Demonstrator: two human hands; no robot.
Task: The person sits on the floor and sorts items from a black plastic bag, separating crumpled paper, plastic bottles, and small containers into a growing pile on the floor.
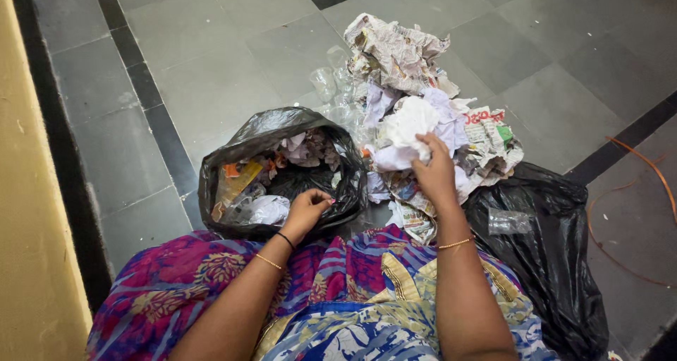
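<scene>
1. At the far left of the frame, a yellow wall (28,213) is running down the edge, with a dark floor border (63,156) lying beside it.
2. Left of centre, the left hand (307,209) is pinching the rim of the open black bag (275,132), fingers closed on the plastic; scraps and wrappers are lying inside.
3. In the centre, the right hand (434,174) is gripping a crumpled white paper (409,125), fingers clamped on it, at the near side of the pile of crumpled newspaper (398,51).
4. Doing this well, I judge, means keeping the bag mouth pulled wide and taking one firm bunch at a time, so no loose bits are dropping beside the bag.
5. Clear plastic cups (331,82) are lying just above the bag, touching the pile.
6. At lower right, a second black bag (550,255) is lying flat, and an orange cord (645,163) is curling beyond it.
7. Grey floor tiles (211,58) are filling the upper frame.
</scene>
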